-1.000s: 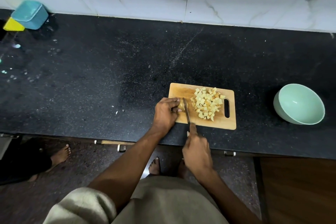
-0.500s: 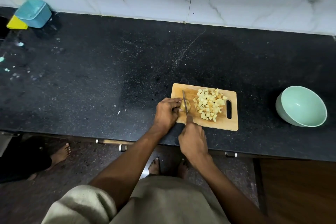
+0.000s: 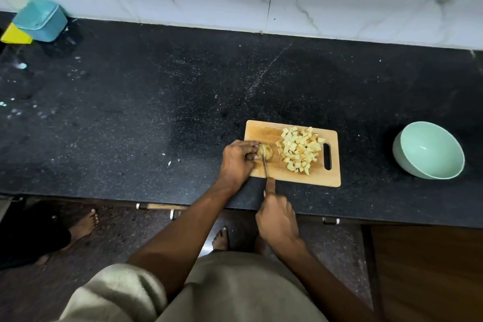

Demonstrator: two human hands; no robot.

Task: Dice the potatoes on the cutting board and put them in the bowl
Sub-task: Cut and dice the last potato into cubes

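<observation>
A wooden cutting board [image 3: 271, 130] lies on the black counter near its front edge. A pile of yellow potato dice [image 3: 299, 149] covers the board's right half. At the board's left, my left hand [image 3: 236, 161] holds a small uncut potato piece [image 3: 268, 151] with curled fingers. My right hand [image 3: 277, 219] grips the handle of a knife [image 3: 265, 165], whose blade runs through that piece beside my left fingertips. A pale green bowl [image 3: 428, 150] sits empty on the counter to the right of the board.
A blue box [image 3: 40, 19] and a yellow item [image 3: 14, 35] stand at the counter's far left by the marble wall. Small scraps [image 3: 170, 162] lie left of the board. Bare feet show on the floor below, one pair mine, one foot at the left [image 3: 83, 225].
The knife has drawn back toward me along the potato piece, and my right hand has moved down off the board's front edge. The left hand keeps its hold.
</observation>
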